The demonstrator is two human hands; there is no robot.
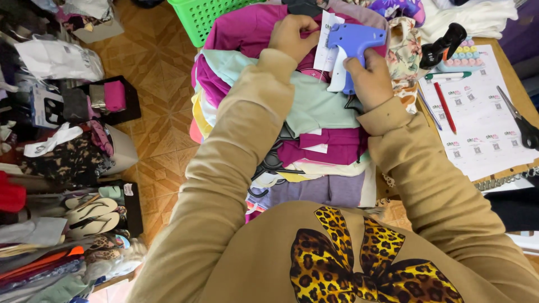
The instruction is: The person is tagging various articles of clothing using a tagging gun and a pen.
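Two hands are busy up at the top of a tall pile of folded clothes (314,120), and honestly not much spare room around it: a green basket (202,17) crowds the far edge, the bench (514,76) on the right is covered by a white label sheet (483,120), and open tiled floor (157,101) only shows on the left before the clutter of sandals (92,216) and fabric starts. Right hand (370,81) has a closed grip round the handle of a blue tagging gun (351,47), nose aimed left. Left hand (293,35) is curled shut, pinching a white paper tag (327,42) against the magenta garment (247,28) on top of the pile, just beside the gun's nose. Gun is plastic, pale blue, pistol shaped. Nearby on the bench: red pen (445,106), green-capped pen (449,75), scissors (521,122) near the right edge, and a black tool (443,46) lying on the sheet's top corner.
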